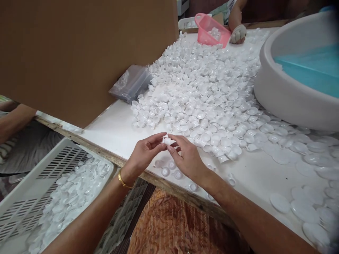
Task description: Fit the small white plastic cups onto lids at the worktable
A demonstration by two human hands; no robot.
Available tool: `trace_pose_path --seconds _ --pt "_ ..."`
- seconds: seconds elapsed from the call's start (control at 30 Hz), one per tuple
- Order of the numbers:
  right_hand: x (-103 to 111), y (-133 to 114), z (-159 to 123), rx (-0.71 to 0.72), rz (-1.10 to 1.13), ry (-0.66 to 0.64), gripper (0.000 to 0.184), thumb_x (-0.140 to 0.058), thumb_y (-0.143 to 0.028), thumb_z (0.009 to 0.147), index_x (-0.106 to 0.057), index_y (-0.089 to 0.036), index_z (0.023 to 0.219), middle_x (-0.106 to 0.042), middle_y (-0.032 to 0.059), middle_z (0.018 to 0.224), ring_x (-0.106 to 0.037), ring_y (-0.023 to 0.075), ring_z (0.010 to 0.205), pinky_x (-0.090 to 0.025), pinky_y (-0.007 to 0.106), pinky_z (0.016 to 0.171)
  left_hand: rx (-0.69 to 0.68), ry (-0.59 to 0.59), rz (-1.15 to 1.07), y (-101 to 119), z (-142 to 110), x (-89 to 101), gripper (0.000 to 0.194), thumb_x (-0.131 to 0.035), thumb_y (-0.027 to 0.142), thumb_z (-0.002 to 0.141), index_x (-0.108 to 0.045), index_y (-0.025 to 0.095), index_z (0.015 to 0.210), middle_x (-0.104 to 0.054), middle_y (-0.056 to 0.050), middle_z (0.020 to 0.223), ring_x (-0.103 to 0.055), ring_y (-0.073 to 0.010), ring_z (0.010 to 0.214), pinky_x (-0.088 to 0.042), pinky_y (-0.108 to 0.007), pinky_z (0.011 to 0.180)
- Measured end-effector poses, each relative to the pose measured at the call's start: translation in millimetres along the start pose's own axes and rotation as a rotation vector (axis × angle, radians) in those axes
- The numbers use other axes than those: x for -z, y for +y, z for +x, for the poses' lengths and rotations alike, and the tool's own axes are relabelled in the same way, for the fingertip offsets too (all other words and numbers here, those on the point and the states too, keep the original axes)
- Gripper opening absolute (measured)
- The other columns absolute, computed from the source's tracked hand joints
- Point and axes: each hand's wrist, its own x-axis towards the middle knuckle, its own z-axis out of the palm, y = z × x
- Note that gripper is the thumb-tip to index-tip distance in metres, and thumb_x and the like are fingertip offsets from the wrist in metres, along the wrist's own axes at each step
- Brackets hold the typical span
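Between my two hands is a small white plastic toy cup (pixel 167 141), held just above the table's near edge. My left hand (pixel 145 151) pinches it from the left with thumb and fingertips. From the other side, my right hand (pixel 187 158) closes thumb and fingers on the same cup. Whether a second small piece is joined to it cannot be made out. Below my hands lie several loose cups (pixel 165 171) on the white tabletop (pixel 106 130). Just beyond them spreads a large heap of tiny white cups and saucers (pixel 201 95).
A tall cardboard sheet (pixel 87 53) stands at the left, beside a clear plastic packet (pixel 132 83). A white basket (pixel 23 197) holds more white pieces. A large tub (pixel 288 95) stands right. Across the table, a co-worker's gloved hand (pixel 238 34) is beside a pink scoop (pixel 203 33).
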Motion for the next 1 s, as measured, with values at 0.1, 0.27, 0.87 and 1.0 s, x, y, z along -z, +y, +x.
trace_pose_path --seconds 0.1,0.27,0.87,1.0 --pt "2.7 -4.8 0.6 0.054 0.008 0.045 0.033 -0.052 -0.022 0.087 -0.053 -0.020 0.119 -0.060 0.0071 0.109 -0.060 0.0162 0.091 -0.051 0.029 0.075 0.015 0.000 -0.236 3.9 -5.0 -3.2 0.050 -0.068 0.033 0.073 -0.057 0.020 0.120 -0.065 -0.006 0.113 -0.059 -0.0215 0.102 -0.043 -0.040 0.096" --pt "7.9 -9.5 -0.1 0.079 -0.066 0.072 0.030 -0.050 -0.024 0.088 -0.054 -0.020 0.118 -0.061 0.0073 0.108 -0.058 0.0182 0.097 -0.050 0.030 0.079 -0.024 0.016 -0.468 3.9 -7.8 -6.2 0.041 -0.061 0.034 0.079 -0.060 0.016 0.116 -0.066 -0.010 0.107 -0.060 -0.0228 0.100 -0.045 -0.044 0.094" --pt "-5.6 -6.4 -3.1 -0.281 0.505 -0.040 0.018 -0.055 -0.034 0.083 -0.057 -0.018 0.077 -0.060 0.0107 0.118 -0.059 0.0219 0.102 -0.050 0.034 0.080 -0.054 0.418 -0.049 13.0 24.6 -41.0 0.039 -0.031 0.037 0.091 -0.060 0.019 0.110 -0.058 -0.006 0.095 -0.054 -0.0144 0.086 -0.046 -0.028 0.080" --pt "1.1 -6.3 -1.2 -0.162 0.410 -0.079 0.017 -0.052 -0.033 0.085 -0.057 -0.019 0.078 -0.055 0.0083 0.124 -0.055 0.0206 0.105 -0.049 0.034 0.080 -0.034 0.293 -0.153 13.4 23.8 -45.2 0.044 -0.024 0.041 0.093 -0.053 0.024 0.121 -0.058 -0.006 0.103 -0.055 -0.0157 0.095 -0.045 -0.030 0.086"
